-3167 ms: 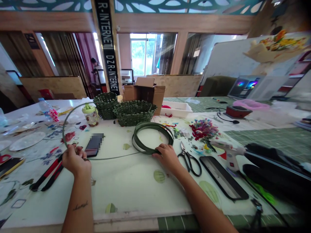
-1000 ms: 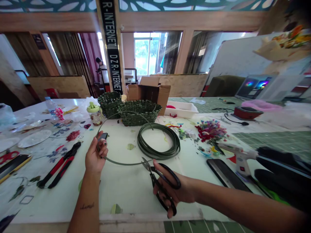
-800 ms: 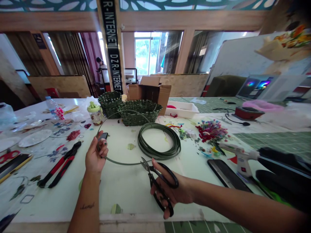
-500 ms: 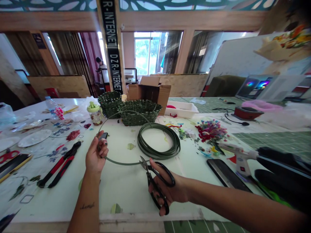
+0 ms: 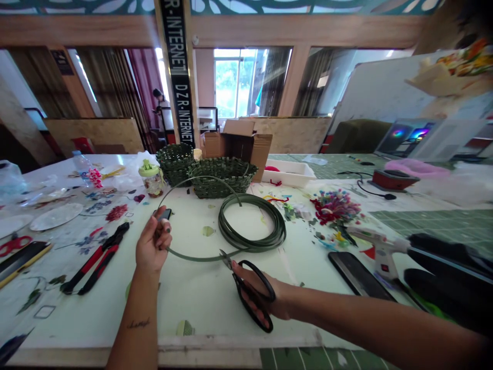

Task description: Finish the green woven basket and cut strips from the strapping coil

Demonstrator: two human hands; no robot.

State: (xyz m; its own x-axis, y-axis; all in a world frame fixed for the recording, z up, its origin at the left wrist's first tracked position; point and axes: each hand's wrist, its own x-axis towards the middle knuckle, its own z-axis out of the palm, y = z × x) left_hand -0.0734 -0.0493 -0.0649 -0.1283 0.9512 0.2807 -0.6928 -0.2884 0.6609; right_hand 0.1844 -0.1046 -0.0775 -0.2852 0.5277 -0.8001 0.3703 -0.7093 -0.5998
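Two bare hands work over the pale cloth [image 5: 208,303], in the lower half of the frame. The left hand [image 5: 153,244], left of the centre, has its fingers curled and pinches a thin green strip [image 5: 192,259]. This strip bends in a wide loop: the upper part goes in an arc to the coil [image 5: 265,247], where a tip shows, and the lower part runs to the right, towards the bottom edge of the coil. The coil lies flat, a little right of the centre.

The right hand [image 5: 271,295], lower and to the right, grasps the black handles of the scissors [image 5: 238,281]. Their blades point to the upper left and are at the lower part of the strip; whether they touch it, I cannot tell.

A phone [image 5: 167,213] is partly hidden behind the left hand. Beyond the loop, near the middle of the frame, stand two woven baskets [image 5: 223,177], with a jar [image 5: 151,180] on their left side. The red-handled pliers [image 5: 92,267] lie at the lower left.
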